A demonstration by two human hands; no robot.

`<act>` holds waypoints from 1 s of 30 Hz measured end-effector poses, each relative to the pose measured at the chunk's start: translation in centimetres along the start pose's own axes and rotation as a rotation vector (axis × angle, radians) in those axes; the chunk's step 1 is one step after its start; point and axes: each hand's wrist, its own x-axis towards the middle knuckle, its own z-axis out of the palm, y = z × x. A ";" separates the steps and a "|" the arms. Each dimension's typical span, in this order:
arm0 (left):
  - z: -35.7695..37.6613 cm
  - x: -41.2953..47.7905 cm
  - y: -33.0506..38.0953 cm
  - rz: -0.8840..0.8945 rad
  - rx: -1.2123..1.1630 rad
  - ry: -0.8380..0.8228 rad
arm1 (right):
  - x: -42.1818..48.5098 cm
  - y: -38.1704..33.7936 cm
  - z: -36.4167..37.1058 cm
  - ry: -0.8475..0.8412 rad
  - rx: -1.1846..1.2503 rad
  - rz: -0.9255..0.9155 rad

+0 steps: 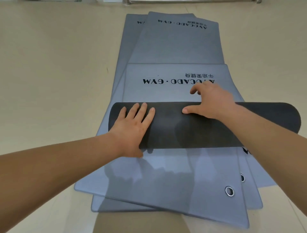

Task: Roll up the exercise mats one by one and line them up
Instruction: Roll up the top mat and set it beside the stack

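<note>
Several grey exercise mats [167, 174] printed "AVOCADO GYM" lie stacked and fanned on the floor in front of me. The top mat is partly rolled into a thick roll with a dark underside [207, 126], lying across the stack. Its flat remaining end [157, 89] stretches a short way beyond the roll. My left hand [132, 126] presses flat on the roll's left part with straight fingers. My right hand [211, 101] rests over the roll's far edge near the middle right, thumb on the dark surface, fingers bent down onto the grey end.
Beige floor [49, 83] surrounds the mats on both sides. Metal eyelets [229, 191] sit near the mats' near right corners. A metal rail or frame [191, 1] runs along the far edge of the view. My leg shows at the bottom.
</note>
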 end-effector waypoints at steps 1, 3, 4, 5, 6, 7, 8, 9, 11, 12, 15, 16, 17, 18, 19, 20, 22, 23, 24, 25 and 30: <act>0.4 0.5 -0.1 -0.013 -0.010 -0.007 | -0.3 -0.7 0.2 0.064 -0.054 -0.020; 0.8 1.6 -0.6 -0.026 -0.010 0.000 | -1.2 -1.9 1.1 0.117 -0.120 -0.102; 0.7 2.1 -1.0 -0.030 -0.020 0.004 | -1.7 -2.3 1.5 0.106 -0.135 -0.146; 0.5 2.6 -1.5 -0.026 -0.038 0.008 | -2.2 -2.6 1.9 0.073 -0.147 -0.169; 0.1 3.0 -2.1 -0.012 -0.054 0.015 | -2.6 -2.7 2.1 0.023 -0.170 -0.171; -0.3 3.4 -2.7 0.005 -0.068 0.019 | -2.8 -2.7 2.2 -0.034 -0.209 -0.169; -0.8 3.7 -3.2 0.017 -0.085 0.019 | -2.9 -2.6 2.5 -0.089 -0.259 -0.168; -1.2 3.9 -3.6 0.022 -0.100 0.019 | -3.1 -2.5 3.0 -0.125 -0.317 -0.166; -1.5 3.8 -3.8 0.004 -0.086 0.050 | -3.2 -2.2 4.2 -0.135 -0.409 -0.152; -1.3 3.6 -3.6 0.008 -0.044 0.103 | -2.9 -2.0 4.7 -0.120 -0.432 -0.149; 0.7 2.5 -2.8 0.054 0.055 0.291 | -1.3 -1.7 4.9 -0.081 -0.428 -0.165; 1.4 2.2 -2.5 0.051 0.053 0.294 | -0.5 -1.6 4.7 -0.081 -0.399 -0.173; 1.9 2.0 -2.2 0.038 0.057 0.247 | 0.3 -1.5 4.4 -0.090 -0.368 -0.177; 2.4 2.1 -1.9 0.014 0.075 0.174 | 1.0 -1.5 4.2 -0.099 -0.342 -0.178; 2.8 2.4 -1.7 -0.008 0.096 0.112 | 1.4 -1.5 4.0 -0.094 -0.325 -0.179; 3.1 2.8 -1.5 -0.026 0.099 0.076 | 1.6 -1.6 4.0 -0.072 -0.320 -0.175; 3.3 3.9 -1.3 -0.057 0.082 0.072 | 1.3 -1.5 4.3 0.001 -0.340 -0.146; 3.5 4.5 -1.4 -0.071 0.076 0.076 | 1.1 -1.3 4.5 0.021 -0.355 -0.132; 3.6 5.1 -1.5 -0.083 0.078 0.077 | 1.0 -1.2 4.8 0.016 -0.368 -0.125; 3.7 5.8 -1.7 -0.090 0.086 0.078 | 0.9 -1.1 5.2 -0.004 -0.386 -0.122; 3.2 8.4 -2.9 -0.081 0.042 0.082 | 2.4 -0.1 6.8 -0.009 -0.464 -0.142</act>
